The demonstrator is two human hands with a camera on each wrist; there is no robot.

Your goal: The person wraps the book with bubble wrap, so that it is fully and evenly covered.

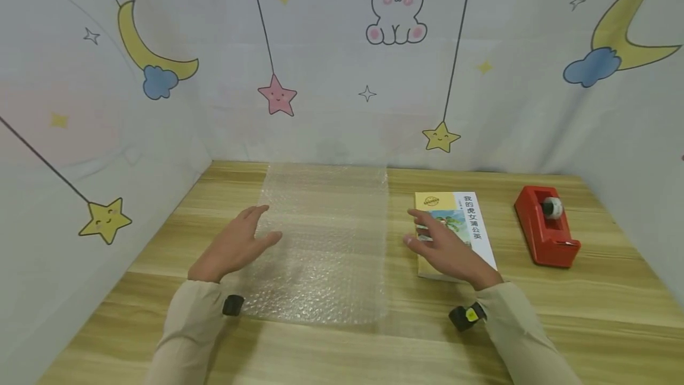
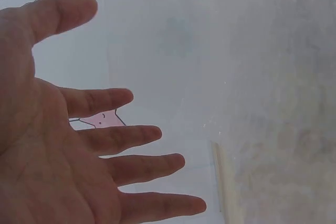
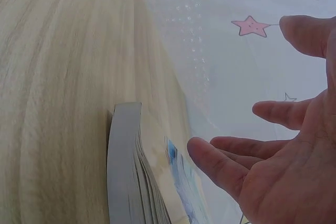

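Observation:
A sheet of clear bubble wrap (image 1: 326, 254) lies spread on the wood-grain table. Over its left edge hovers my left hand (image 1: 237, 242), fingers spread and holding nothing; the left wrist view shows its palm (image 2: 58, 156) and separated fingers. My right hand (image 1: 443, 245) is above a paperback book (image 1: 475, 207) with a yellow and white cover, hiding part of the cover picture. In the right wrist view the book (image 3: 126, 166) shows its page edges below the relaxed, empty right hand (image 3: 294, 166).
To the right of the book stands a red tape dispenser (image 1: 545, 233) with a small roll on it. A pale curtain (image 1: 331, 46) printed with stars, moons and a rabbit closes off the table's back and sides. Bare wood (image 1: 331, 355) runs along the near side.

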